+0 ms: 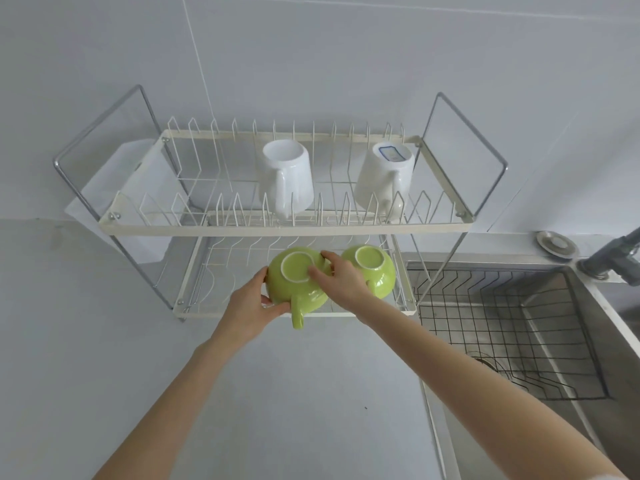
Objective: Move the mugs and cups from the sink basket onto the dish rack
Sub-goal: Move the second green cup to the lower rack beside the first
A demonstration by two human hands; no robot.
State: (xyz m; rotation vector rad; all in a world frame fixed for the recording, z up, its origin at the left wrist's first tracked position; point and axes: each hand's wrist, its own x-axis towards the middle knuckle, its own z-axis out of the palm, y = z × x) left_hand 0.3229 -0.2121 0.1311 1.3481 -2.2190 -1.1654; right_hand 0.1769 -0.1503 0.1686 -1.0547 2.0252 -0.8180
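Note:
A two-tier white wire dish rack (284, 231) stands against the wall. Two white mugs, one in the middle (285, 180) and one to the right (382, 180), lie upside down on its top tier. On the lower tier, a green cup (372, 271) rests upside down at the right. Beside it, both hands hold a second green cup (296, 284), bottom up, handle pointing toward me. My left hand (254, 308) grips its left side. My right hand (341, 275) presses on its base and right side. The black wire sink basket (502, 327) sits in the sink with no cups visible in it.
The steel sink (588, 348) is at the right, with a grey faucet (613, 261) and a round sink stopper (556, 244) behind it. A white cutting board (138, 188) leans behind the rack's left end. Grey counter extends toward me.

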